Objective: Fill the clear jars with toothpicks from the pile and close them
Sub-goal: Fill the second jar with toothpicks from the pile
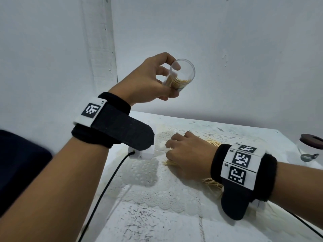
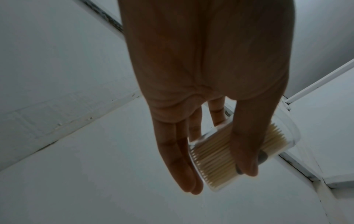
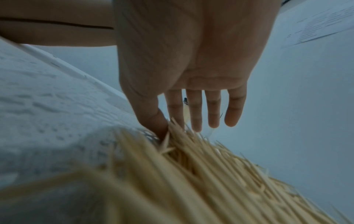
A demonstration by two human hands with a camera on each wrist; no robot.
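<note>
Looking down with us now, we have the white table [image 1: 174,224] filling the lower half of the head view, a lace-patterned cloth [image 1: 157,198] spread over it, and pale walls [image 1: 244,49] behind. Next in size come the two forearms, each wrapped in a black wrist strap [image 1: 111,123] carrying black-and-white marker tags, with a dark cable [image 1: 104,189] trailing down from the left one.

We see the pile of toothpicks [image 3: 210,181] lying on the cloth at the right, and our right hand [image 1: 185,154] is down on top of it. From the wrist view the fingers [image 3: 195,112] hang nearly straight and slightly spread, while the thumb [image 3: 153,119] digs into the sticks at the pile's edge. From the head view the knuckles look bent, so we cannot tell whether any toothpicks are actually pinched.

Up in the air, well above the table, our left hand [image 1: 148,81] grips a clear jar [image 1: 181,75], thumb underneath and fingers curled over the top side. We see the jar tilted, open mouth facing us, no lid on it, and a packed bundle of toothpicks [image 2: 220,154] filling part of it.

Smallest of all, at the far right edge of the table, stands a second clear jar [image 1: 309,151] with a dark lid [image 1: 312,140] on top
</note>
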